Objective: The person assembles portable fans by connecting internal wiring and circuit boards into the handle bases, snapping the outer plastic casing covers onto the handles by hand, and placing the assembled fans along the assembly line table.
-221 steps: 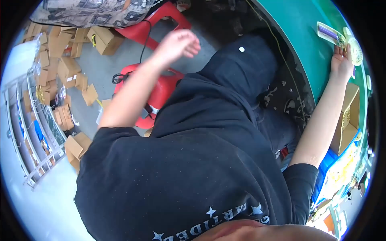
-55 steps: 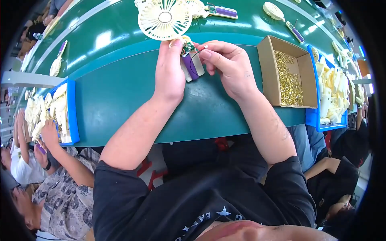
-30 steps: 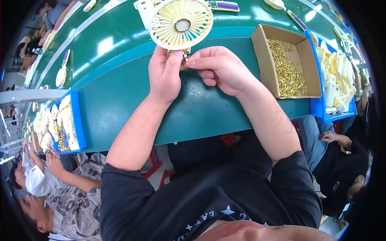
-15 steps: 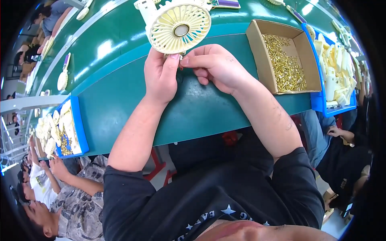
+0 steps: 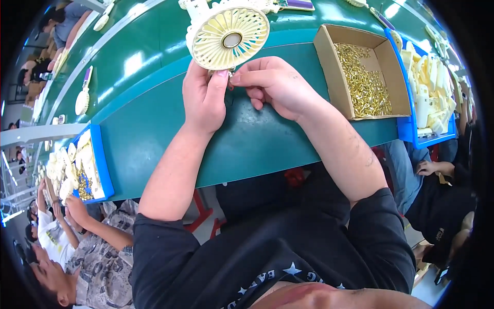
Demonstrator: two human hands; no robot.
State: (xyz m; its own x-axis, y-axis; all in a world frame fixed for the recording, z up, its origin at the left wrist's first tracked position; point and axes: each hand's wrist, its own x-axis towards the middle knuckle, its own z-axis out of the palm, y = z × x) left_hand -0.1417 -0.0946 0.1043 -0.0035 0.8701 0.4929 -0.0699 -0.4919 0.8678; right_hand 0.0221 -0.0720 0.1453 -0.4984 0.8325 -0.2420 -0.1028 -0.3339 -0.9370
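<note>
One bare left hand of ours gripped the round, slatted, cream plastic fan over the green tabletop; our right hand rested close against the fan's base, whether pinching anything we could not tell. We judged that a sharp tug could strain what looked like a thin reddish wire, or a slack left grip drop the fan.

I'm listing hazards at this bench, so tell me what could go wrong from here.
The left hand holds the fan up; a loosened grip could drop it. The right hand is close to a thin reddish wire below it; a slip might tug that. The box of gold pieces stands open near the right arm; a bump could spill them.
</note>
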